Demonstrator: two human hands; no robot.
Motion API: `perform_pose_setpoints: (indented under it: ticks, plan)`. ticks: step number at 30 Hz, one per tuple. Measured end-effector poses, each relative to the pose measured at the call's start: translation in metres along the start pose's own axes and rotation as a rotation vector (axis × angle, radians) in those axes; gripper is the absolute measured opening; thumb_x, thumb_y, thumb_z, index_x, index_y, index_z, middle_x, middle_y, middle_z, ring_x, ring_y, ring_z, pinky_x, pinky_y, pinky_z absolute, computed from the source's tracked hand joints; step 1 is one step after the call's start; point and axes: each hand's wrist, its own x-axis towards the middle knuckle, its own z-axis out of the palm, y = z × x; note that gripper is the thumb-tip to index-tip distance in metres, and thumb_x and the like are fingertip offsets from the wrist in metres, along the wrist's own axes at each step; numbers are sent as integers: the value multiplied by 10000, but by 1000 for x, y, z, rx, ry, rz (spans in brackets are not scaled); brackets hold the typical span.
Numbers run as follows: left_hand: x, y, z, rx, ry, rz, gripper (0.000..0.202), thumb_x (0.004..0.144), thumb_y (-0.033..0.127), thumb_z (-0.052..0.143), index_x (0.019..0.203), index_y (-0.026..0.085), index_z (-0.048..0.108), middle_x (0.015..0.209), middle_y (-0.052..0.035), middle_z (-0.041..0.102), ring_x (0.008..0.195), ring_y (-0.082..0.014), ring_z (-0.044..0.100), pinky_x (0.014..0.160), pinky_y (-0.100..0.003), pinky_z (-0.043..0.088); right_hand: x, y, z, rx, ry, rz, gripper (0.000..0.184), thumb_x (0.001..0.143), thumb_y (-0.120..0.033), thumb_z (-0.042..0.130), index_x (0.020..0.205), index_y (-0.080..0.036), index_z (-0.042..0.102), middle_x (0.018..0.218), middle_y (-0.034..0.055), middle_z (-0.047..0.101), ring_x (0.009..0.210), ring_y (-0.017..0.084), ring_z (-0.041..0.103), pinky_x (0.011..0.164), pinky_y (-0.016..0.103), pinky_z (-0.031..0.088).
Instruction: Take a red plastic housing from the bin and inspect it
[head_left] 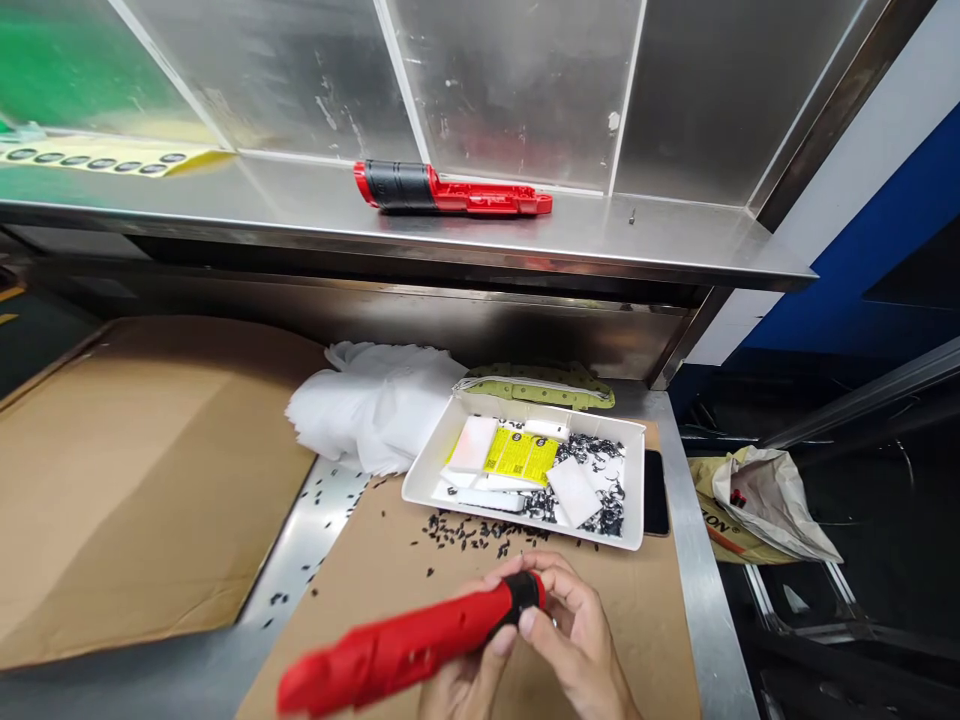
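Observation:
A long red plastic housing (405, 635) with a black collar at one end is held up over the brown cardboard (645, 620), tilted, its red end toward the lower left. My left hand (469, 685) grips it from below near the collar, partly hidden behind it. The fingers of my right hand (581, 640) close around the black-collared end. Just beyond the hands, small black pieces (480, 533) lie scattered. A white tray (637, 490) behind them holds more black bits, white blocks (576, 492) and a yellow label sheet (521, 455).
On the metal shelf (285, 205) lies another red and black housing (397, 187), with a yellow sticker strip (97, 158) at left. White cloth-like material (375, 405), a green pouch (540, 386) and a phone (655, 495) surround the tray. A large cardboard box (135, 480) stands left, a sack (772, 505) right.

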Motion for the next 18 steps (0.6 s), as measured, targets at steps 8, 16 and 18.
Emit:
perform_pose_setpoints:
  ticks: [8,16,18]
  plan:
    - [22,24,-20,-326,-45,-360,500,690,459,803,1105,243,624,1269,-73,658,1082,-278,645,837,-284,568,-4,-12,-5,-209,126,-34,302,805,-500,641,717,-212,616,1152,98,633,1149,272,557,986,379,410]
    - [26,28,-30,-62,21,-237,719,613,538,824,1217,240,574,1003,-76,743,1203,-347,552,1127,-494,297,9,-21,-34,-745,201,-134,454,894,-419,556,1320,-265,540,1332,73,557,1218,251,521,985,352,440]
    - [28,30,-37,12,57,-162,660,577,527,848,1125,243,613,1029,-62,732,1137,-331,597,1059,-414,396,10,-9,-44,-875,143,-91,267,902,-321,519,1121,-255,657,1096,62,664,973,224,635,798,305,496]
